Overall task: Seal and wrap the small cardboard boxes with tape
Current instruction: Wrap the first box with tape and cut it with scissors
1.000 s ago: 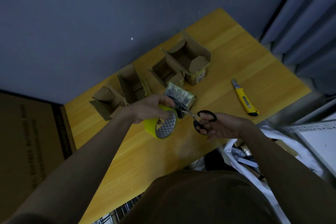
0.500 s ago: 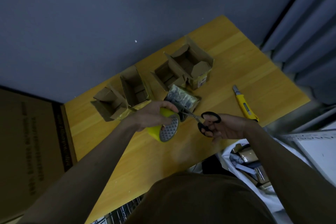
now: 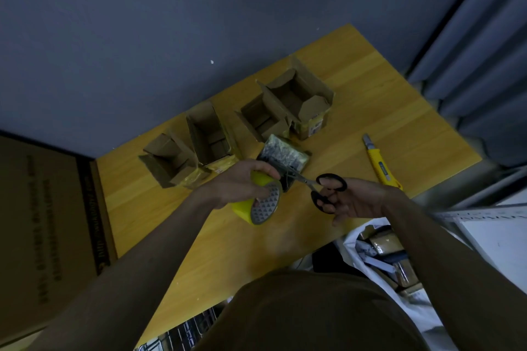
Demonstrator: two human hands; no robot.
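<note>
Glossy yellow tape roll (image 3: 256, 202), black-handled scissors (image 3: 322, 188)

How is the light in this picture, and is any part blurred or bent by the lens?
Head view: dim light, with the wall dark. The yellow tape and knife stand out most. The table edges splay from the wide lens. The print on the wrapped box is too soft to read.

I take this for a packing or stockroom corner. A plain wooden table (image 3: 385, 111) stands against a bare grey wall (image 3: 171, 23), with open cardboard boxes (image 3: 296, 100) along its far edge. At lower right I see a white sack (image 3: 379, 259) full of parcels, at left a large printed carton (image 3: 42, 222).
</note>
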